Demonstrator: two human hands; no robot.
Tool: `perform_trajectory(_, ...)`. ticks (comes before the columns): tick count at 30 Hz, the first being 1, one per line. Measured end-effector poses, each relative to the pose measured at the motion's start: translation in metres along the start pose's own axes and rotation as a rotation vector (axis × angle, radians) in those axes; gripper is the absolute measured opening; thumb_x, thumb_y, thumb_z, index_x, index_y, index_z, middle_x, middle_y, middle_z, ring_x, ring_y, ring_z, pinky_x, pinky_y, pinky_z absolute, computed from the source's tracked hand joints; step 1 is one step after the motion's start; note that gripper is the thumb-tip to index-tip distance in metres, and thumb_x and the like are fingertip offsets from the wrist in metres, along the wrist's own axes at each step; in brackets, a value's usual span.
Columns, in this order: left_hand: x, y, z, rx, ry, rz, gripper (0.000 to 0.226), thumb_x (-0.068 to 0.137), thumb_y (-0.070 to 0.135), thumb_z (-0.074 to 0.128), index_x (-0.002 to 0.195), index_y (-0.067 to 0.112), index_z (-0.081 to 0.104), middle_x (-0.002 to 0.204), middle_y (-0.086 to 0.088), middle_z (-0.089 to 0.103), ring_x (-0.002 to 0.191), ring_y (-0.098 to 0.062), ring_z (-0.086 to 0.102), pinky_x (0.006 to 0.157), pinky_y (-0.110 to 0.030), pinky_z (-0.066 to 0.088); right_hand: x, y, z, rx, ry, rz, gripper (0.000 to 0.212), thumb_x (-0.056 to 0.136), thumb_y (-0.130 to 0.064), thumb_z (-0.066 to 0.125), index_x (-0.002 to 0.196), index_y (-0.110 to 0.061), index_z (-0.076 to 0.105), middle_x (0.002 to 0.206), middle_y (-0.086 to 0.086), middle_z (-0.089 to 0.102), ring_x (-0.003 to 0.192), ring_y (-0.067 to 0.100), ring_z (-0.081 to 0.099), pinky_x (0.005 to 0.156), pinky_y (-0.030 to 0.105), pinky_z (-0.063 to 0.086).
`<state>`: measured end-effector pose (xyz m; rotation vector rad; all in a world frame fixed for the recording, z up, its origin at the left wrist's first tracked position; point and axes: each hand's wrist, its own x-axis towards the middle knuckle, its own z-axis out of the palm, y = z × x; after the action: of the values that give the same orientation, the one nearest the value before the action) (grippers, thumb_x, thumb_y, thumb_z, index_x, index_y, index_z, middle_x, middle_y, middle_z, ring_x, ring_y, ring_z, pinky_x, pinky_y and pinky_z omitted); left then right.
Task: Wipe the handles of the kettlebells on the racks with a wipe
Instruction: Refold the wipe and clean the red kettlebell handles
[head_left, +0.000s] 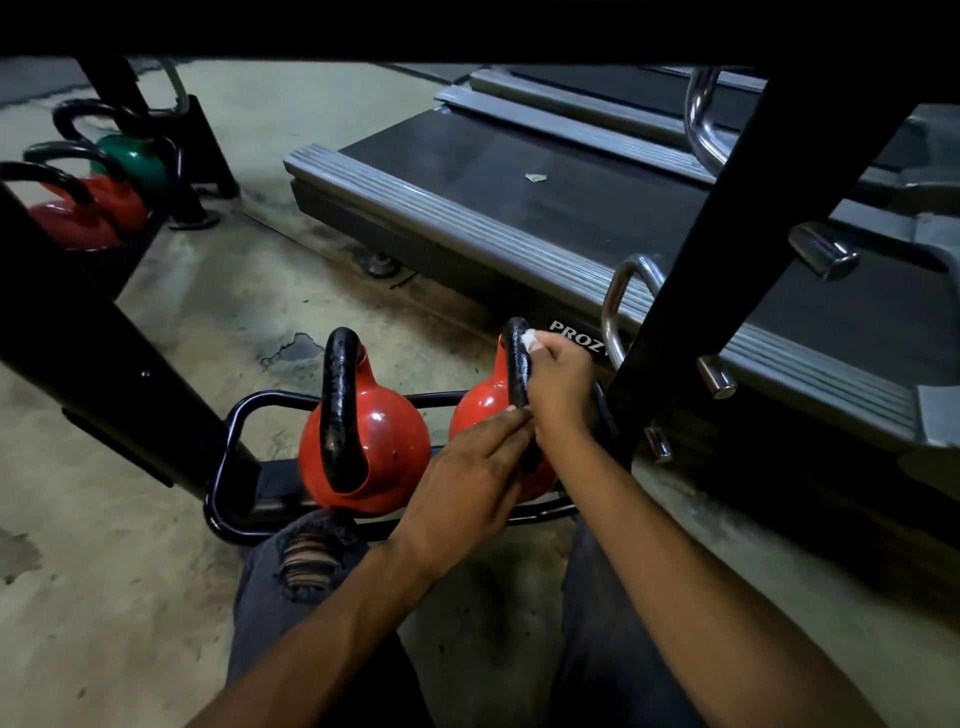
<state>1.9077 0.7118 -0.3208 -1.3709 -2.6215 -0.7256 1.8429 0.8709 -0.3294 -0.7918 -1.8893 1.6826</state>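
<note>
Wiping: right hand (558, 382) pinches small white wipe (530, 340) atop black cast handle (517, 364) of right red kettlebell (478, 410) on low black tube rack (260, 399); left hand (467, 483), fingers near straight, steadies handle base. Best to wrap wipe fully, cover underside.

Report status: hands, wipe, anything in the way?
Right hand pinching wipe on top of right kettlebell's handle. Left hand touching that handle lower down. Left kettlebell apart, untouched. Rack post close beside right arm.
</note>
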Motion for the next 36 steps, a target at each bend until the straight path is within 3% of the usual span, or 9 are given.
perform_trajectory(3, -0.001, 0.003, 0.002, -0.019, 0.010, -0.017, 0.060, 0.094, 0.017, 0.052, 0.152, 0.012, 0.039, 0.160, -0.001, 0.034, 0.147, -0.014, 0.033, 0.121, -0.031, 0.030, 0.015, -0.013, 0.005, -0.393, -0.107, -0.312, 0.027, 0.098, -0.007, 0.049, 0.112, -0.006, 0.072, 0.113, 0.008, 0.073, 0.103, 0.019, 0.063, 0.091, 0.028, 0.044)
perform_trajectory(8, -0.009, 0.006, 0.009, -0.020, -0.007, -0.035, 0.068, 0.095, 0.016, 0.054, 0.158, 0.015, 0.028, 0.167, 0.002, 0.018, 0.151, -0.014, 0.023, 0.120, -0.034, 0.030, 0.070, -0.045, 0.013, -0.918, -0.610, -0.414, 0.030, 0.095, -0.017, 0.047, 0.084, -0.005, 0.071, 0.090, 0.013, 0.072, 0.089, 0.031, 0.066, 0.084, 0.043, 0.053)
perform_trajectory(12, -0.012, 0.006, 0.008, -0.038, -0.019, -0.024, 0.072, 0.093, 0.014, 0.055, 0.158, 0.016, 0.026, 0.167, 0.003, 0.015, 0.152, -0.015, 0.022, 0.121, -0.036, 0.030, 0.069, -0.069, 0.013, -1.377, -0.961, -0.716, 0.028, 0.095, -0.027, 0.047, 0.075, -0.019, 0.064, 0.088, 0.003, 0.067, 0.083, 0.023, 0.063, 0.078, 0.042, 0.055)
perform_trajectory(18, -0.013, 0.003, 0.009, -0.011, -0.040, -0.023, 0.073, 0.095, 0.017, 0.055, 0.160, 0.020, 0.021, 0.168, 0.004, 0.011, 0.152, -0.014, 0.021, 0.120, -0.038, 0.031, 0.056, -0.076, 0.011, -1.687, -1.068, -1.036, 0.039, 0.100, -0.041, 0.038, 0.103, -0.023, 0.072, 0.099, -0.002, 0.065, 0.104, 0.021, 0.059, 0.107, 0.047, 0.039)
perform_trajectory(22, -0.012, 0.001, 0.008, -0.005, -0.043, -0.012, 0.072, 0.094, 0.015, 0.055, 0.159, 0.017, 0.024, 0.168, 0.003, 0.011, 0.152, -0.015, 0.021, 0.120, -0.038, 0.029, 0.063, -0.066, -0.002, -1.397, -0.926, -0.883, 0.028, 0.095, -0.035, 0.039, 0.084, -0.025, 0.062, 0.093, -0.004, 0.060, 0.093, 0.023, 0.064, 0.077, 0.042, 0.054)
perform_trajectory(26, -0.012, 0.004, 0.008, -0.028, -0.027, -0.031, 0.070, 0.093, 0.014, 0.053, 0.158, 0.016, 0.027, 0.167, 0.002, 0.015, 0.152, -0.014, 0.021, 0.121, -0.036, 0.028, 0.032, -0.024, -0.020, -0.884, -0.430, -0.698, 0.031, 0.099, -0.023, 0.046, 0.119, -0.016, 0.069, 0.130, 0.006, 0.066, 0.119, 0.022, 0.062, 0.096, 0.041, 0.053)
perform_trajectory(30, -0.010, 0.004, 0.007, -0.025, -0.013, -0.033, 0.069, 0.091, 0.016, 0.054, 0.156, 0.015, 0.032, 0.166, 0.002, 0.022, 0.149, -0.016, 0.029, 0.121, -0.032, 0.028, 0.008, -0.011, -0.004, -0.509, -0.128, -0.133, 0.030, 0.099, -0.028, 0.050, 0.111, -0.007, 0.068, 0.108, 0.017, 0.071, 0.103, 0.033, 0.065, 0.085, 0.039, 0.048)
perform_trajectory(33, -0.010, 0.006, 0.006, -0.027, -0.015, -0.050, 0.068, 0.092, 0.016, 0.053, 0.157, 0.017, 0.031, 0.166, 0.005, 0.019, 0.150, -0.014, 0.028, 0.122, -0.029, 0.026, 0.011, -0.015, 0.002, 0.016, -0.103, 0.315, 0.033, 0.092, -0.032, 0.053, 0.087, -0.003, 0.068, 0.086, 0.021, 0.070, 0.085, 0.038, 0.070, 0.079, 0.045, 0.056)
perform_trajectory(36, -0.012, 0.007, 0.008, -0.048, -0.005, -0.051, 0.067, 0.094, 0.016, 0.053, 0.157, 0.018, 0.030, 0.167, 0.007, 0.017, 0.150, -0.013, 0.026, 0.122, -0.029, 0.026, 0.018, -0.021, -0.004, 0.409, -0.264, 0.604, 0.041, 0.103, -0.028, 0.036, 0.102, 0.005, 0.061, 0.079, 0.022, 0.062, 0.068, 0.035, 0.067, 0.061, 0.038, 0.062)
